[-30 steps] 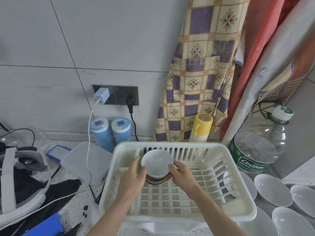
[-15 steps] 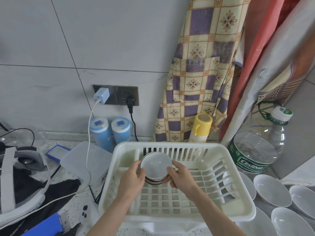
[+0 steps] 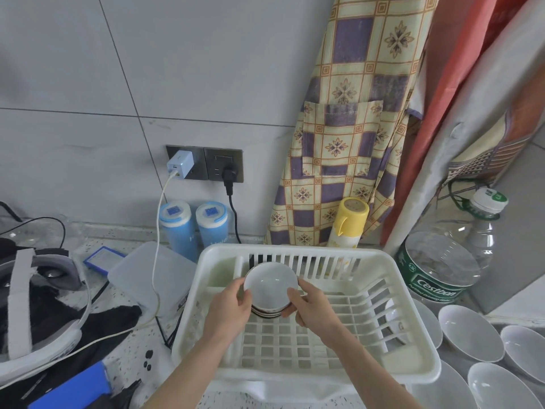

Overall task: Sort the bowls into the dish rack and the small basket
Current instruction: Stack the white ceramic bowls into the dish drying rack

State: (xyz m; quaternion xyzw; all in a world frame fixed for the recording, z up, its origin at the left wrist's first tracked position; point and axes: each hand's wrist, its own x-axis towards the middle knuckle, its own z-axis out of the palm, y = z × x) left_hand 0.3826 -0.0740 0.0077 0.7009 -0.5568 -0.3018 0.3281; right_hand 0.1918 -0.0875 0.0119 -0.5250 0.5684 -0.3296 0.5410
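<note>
Head view — speckled counter point(image 3: 129, 354), grey tiled wall point(image 3: 206, 69) behind.

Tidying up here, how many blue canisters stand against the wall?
2 canisters: one below the charger, the other just right of it, by the cord. Both stand behind the rack, which may hide more.

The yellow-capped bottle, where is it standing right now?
The yellow-capped bottle stands upright just behind the back rim of the white dish rack, against the checked apron.
</note>
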